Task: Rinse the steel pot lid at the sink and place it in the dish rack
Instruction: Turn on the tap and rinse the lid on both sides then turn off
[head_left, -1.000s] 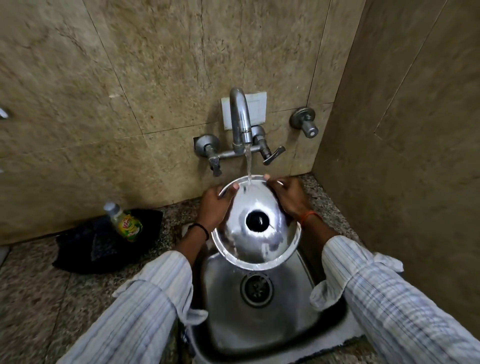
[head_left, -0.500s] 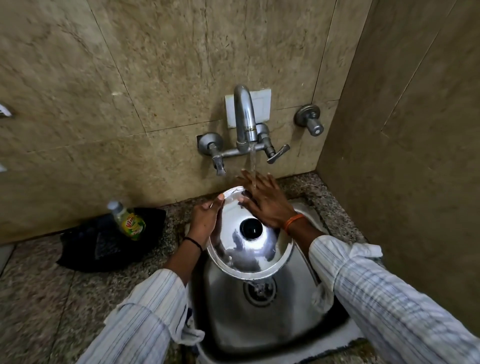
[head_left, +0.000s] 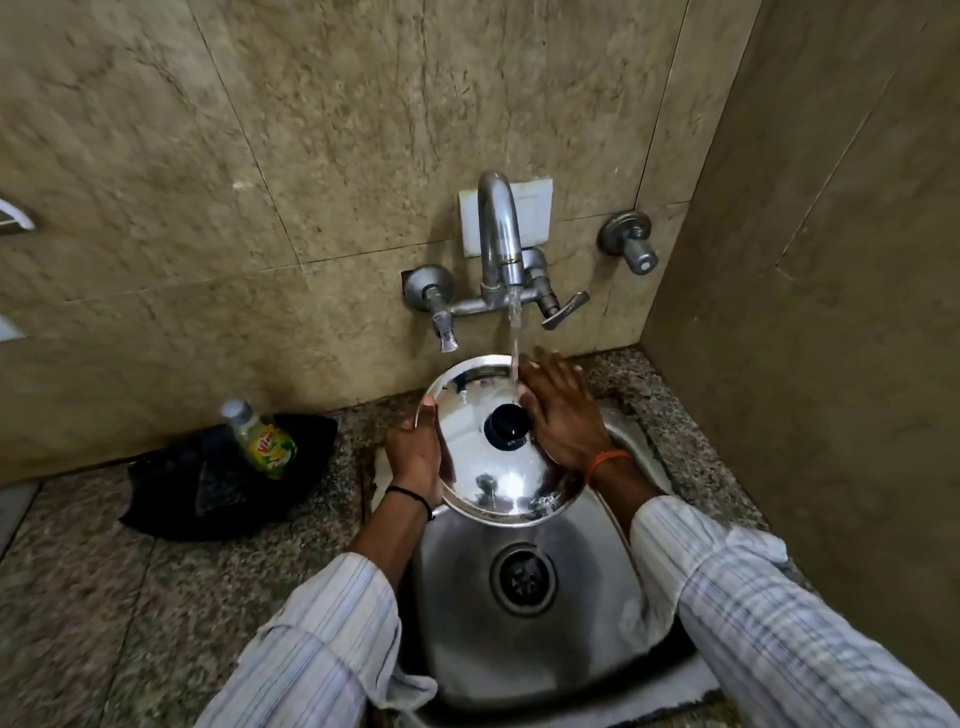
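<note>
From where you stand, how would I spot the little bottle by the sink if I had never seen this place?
Start at the steel sink under the running tap and look along the speckled counter to its left. A crumpled black cloth lies against the wall there, and the bottle rests tilted on it. It is the only colourful thing around: clear, pale cap, green and yellow label.

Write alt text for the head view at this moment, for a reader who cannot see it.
A person holds a steel pot lid with a black knob over a steel sink under running tap water. The left hand grips its rim; the right hand lies flat on top. A dish soap bottle rests on a dark cloth left of the sink.
</note>
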